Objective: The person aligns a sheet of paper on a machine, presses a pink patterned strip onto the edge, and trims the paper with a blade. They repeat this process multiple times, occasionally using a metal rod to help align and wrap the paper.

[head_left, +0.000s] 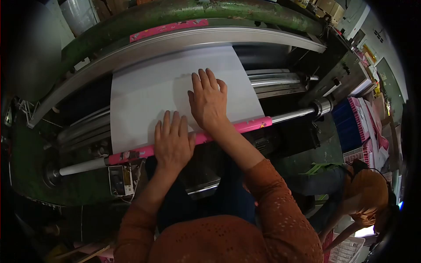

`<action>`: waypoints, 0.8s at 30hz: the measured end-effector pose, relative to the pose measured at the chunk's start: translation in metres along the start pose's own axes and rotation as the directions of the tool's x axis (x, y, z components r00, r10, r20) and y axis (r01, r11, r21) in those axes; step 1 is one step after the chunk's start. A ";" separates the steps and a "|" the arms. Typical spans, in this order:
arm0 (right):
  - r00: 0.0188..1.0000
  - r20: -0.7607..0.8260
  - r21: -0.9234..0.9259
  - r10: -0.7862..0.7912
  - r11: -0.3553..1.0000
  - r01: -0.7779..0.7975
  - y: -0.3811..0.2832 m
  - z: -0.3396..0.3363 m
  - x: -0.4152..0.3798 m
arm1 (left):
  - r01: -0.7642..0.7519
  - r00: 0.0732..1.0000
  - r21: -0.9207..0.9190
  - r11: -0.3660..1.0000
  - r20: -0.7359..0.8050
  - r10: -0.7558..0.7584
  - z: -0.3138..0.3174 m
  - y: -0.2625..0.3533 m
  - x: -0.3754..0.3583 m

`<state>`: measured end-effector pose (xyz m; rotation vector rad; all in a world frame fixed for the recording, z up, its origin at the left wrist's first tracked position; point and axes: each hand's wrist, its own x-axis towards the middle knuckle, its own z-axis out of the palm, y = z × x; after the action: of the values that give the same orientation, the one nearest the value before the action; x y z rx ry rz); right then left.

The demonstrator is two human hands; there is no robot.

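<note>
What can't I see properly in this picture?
In the head view:
Palms: hidden behind the backs of the left hand and right hand.
Far end of the sheet: hidden by the metal bar.
Pink roll: partly covered by both arms; its pictures are too small.

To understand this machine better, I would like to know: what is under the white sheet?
Beyond the right edge of the white sheet, metal rollers show, and similar bars at its left; they may continue beneath. Whatever lies directly under is covered.
</note>
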<state>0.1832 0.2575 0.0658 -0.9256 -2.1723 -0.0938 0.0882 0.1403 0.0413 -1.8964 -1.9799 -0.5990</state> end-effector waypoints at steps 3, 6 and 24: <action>0.998 -0.055 0.055 -0.033 0.998 0.036 -0.004 -0.020 -0.023 | -0.006 0.992 0.049 0.999 -0.129 0.012 -0.011 -0.017 0.032; 0.994 0.100 0.116 -0.032 0.993 0.021 -0.021 -0.025 -0.081 | -0.046 0.943 -0.002 0.999 -0.331 0.043 -0.022 -0.021 0.025; 0.916 -0.129 -0.015 0.380 0.923 -0.385 0.046 -0.045 0.222 | 0.171 0.941 -0.139 0.975 0.317 -0.119 0.060 -0.022 -0.185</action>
<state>0.1409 0.4072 0.2376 -1.3164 -1.8441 -0.0032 0.0793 0.0117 -0.1064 -2.0589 -2.3487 -0.5480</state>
